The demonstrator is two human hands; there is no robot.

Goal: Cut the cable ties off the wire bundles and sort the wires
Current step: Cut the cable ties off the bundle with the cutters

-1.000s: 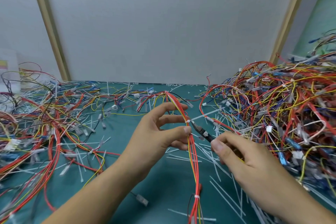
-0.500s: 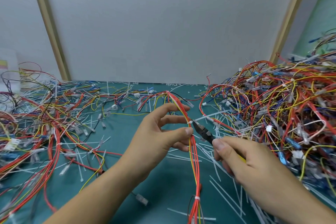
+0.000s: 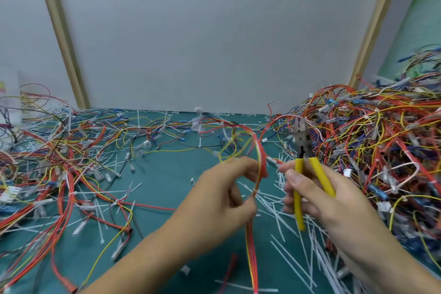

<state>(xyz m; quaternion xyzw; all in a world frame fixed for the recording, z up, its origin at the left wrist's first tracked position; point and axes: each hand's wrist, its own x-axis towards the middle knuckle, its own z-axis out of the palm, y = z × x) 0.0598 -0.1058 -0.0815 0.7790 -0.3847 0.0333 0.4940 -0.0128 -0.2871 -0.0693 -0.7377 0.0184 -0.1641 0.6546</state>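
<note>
Holds the wire bundle (image 3: 262, 162) in the left hand (image 3: 222, 200), thumb and fingers curled round it, just left of centre above the green mat (image 3: 167, 188). Holds the cutters (image 3: 299, 174) in the right hand (image 3: 334, 200), wrapped round the splayed yellow handles, metal nose pointing far and upward. Has the two hands side by side, close but not touching.

Shows the bundle running near to far: up from the near edge of the view, through the left grip, then arching over the fingers and fanning out, blurred, toward the far left. Sets that long axis roughly parallel to the cutters and just to their left, so the nose stands beside the wires, not across them. Cannot tell through the blur whether a tie sits on the held stretch, nor whether the blades are parted.

Probably calls next for one of two things. If a tie is there, for swinging the nose leftward to meet the bundle crosswise, the right hand travelling and the left only presenting. Otherwise, for laying the freed wires down.

Elsewhere: a tangled pile (image 3: 372, 141) at right, loose wires (image 3: 55, 157) spread at left, cut ties (image 3: 284, 219) littered on the mat below the hands.
</note>
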